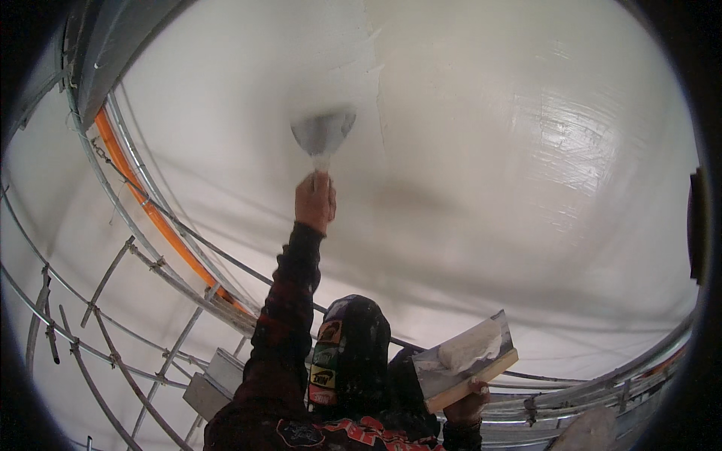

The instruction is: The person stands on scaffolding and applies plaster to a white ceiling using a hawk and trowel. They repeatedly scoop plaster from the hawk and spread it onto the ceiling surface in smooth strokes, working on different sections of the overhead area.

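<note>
Neither my left hand nor my right hand is in view. A co-worker fills the lower middle, in dark clothing with red lettering and a dark head covering with coloured patches. The co-worker's raised left hand grips a wide metal scraper, its blade at or close to a broad white plastered surface. The co-worker's other hand, at lower right, holds a metal plasterer's tray with a wooden strip along one edge and a mound of white paste on it.
Scaffold tubes with clamps run across the left and along the bottom right. A long orange bar lies among them. Grey metal boxes or boards sit at lower left. Dark grey metal panels curve along the upper left edge.
</note>
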Motion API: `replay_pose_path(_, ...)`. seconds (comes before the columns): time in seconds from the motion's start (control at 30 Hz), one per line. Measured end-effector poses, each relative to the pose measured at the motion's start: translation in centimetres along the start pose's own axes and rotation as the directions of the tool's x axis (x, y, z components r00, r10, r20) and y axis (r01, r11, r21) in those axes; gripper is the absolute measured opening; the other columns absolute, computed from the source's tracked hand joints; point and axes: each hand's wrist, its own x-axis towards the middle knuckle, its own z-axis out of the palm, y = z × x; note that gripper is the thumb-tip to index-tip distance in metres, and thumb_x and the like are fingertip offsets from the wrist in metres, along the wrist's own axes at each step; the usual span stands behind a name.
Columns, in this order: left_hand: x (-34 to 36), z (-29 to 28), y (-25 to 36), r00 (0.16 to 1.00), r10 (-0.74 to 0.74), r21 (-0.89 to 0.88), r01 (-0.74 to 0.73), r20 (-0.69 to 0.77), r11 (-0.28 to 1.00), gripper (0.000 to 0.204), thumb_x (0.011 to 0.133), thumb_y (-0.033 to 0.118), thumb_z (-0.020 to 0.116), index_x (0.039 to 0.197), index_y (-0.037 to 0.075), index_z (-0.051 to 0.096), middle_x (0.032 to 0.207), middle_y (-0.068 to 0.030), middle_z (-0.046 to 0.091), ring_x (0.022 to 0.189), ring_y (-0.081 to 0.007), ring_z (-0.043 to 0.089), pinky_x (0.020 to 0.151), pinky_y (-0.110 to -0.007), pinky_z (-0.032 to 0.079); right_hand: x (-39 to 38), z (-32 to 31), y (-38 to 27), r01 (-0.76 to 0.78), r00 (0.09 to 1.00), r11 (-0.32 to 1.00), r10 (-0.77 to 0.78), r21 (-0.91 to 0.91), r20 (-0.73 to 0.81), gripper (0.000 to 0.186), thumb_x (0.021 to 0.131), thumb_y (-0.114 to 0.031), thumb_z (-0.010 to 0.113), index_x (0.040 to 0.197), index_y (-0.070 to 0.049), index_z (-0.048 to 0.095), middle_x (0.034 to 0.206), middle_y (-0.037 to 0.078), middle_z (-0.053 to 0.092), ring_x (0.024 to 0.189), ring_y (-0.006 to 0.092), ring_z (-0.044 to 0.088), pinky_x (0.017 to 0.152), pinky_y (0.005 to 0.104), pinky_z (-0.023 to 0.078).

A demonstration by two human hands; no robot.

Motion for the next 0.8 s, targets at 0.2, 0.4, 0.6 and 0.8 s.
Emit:
replay_pose_path(0.2, 6.6, 1.8, 4.9, 0.964, -0.042, -0.023, 0.050, 0.262, 0.998, 0.029, 0.093, 0.036, 0.050, 0.077, 0.012, 0.048, 0.059, 0.0035, 0.043, 0.040, -0.0054, 0.037, 0.034, -0.019, 0.031, -0.4, 0.4, -0.3, -0.003, 0.991, 1.000, 0.004, -0.004, 0.137, 0.065, 0.074, -0.033, 0.071, 0.124, 0.000, 0.046, 0.115, 0.018, 0.056, 0.103, 0.0334, 0.058, 0.087, 0.0479, 0.051)
replay_pose_path(0.4, 3.3, -2.9, 6.4, 0.996, 0.052, -0.039, -0.049, 0.077, 0.998, 0.032, 0.092, 0.042, 0.052, 0.080, 0.013, 0.049, 0.056, 0.0015, 0.044, 0.031, -0.0069, 0.033, 0.029, -0.022, 0.026, -0.5, 1.4, -1.0, -0.021, 0.983, 0.999, 0.026, -0.032, 0.184, 0.071, 0.072, -0.034, 0.071, 0.128, 0.000, 0.041, 0.117, 0.018, 0.054, 0.106, 0.0339, 0.055, 0.091, 0.0482, 0.049)
replay_pose_path(0.6, 1.0, -2.7, 3.7, 0.886, 0.451, 0.322, -0.461, 0.111, 0.827, 0.032, 0.092, 0.036, 0.050, 0.073, 0.010, 0.048, 0.056, 0.0024, 0.043, 0.038, -0.0070, 0.036, 0.033, -0.021, 0.029, -1.9, 3.1, -1.4, -0.021, 0.993, 0.992, 0.035, -0.128, 0.115, 0.087, 0.066, -0.038, 0.077, 0.132, 0.000, 0.034, 0.120, 0.017, 0.050, 0.109, 0.0357, 0.052, 0.092, 0.0491, 0.047)
replay_pose_path(0.8, 6.5, 4.5, 17.0, 0.987, 0.133, -0.140, -0.120, 0.086, 0.983, 0.031, 0.093, 0.038, 0.050, 0.076, 0.013, 0.047, 0.055, 0.0034, 0.043, 0.035, -0.0064, 0.036, 0.031, -0.021, 0.029, -1.8, 3.3, -1.3, -0.069, 0.994, 0.987, 0.081, -0.144, 0.077, 0.085, 0.066, -0.035, 0.076, 0.131, 0.002, 0.034, 0.118, 0.018, 0.050, 0.109, 0.0366, 0.052, 0.091, 0.0490, 0.048)
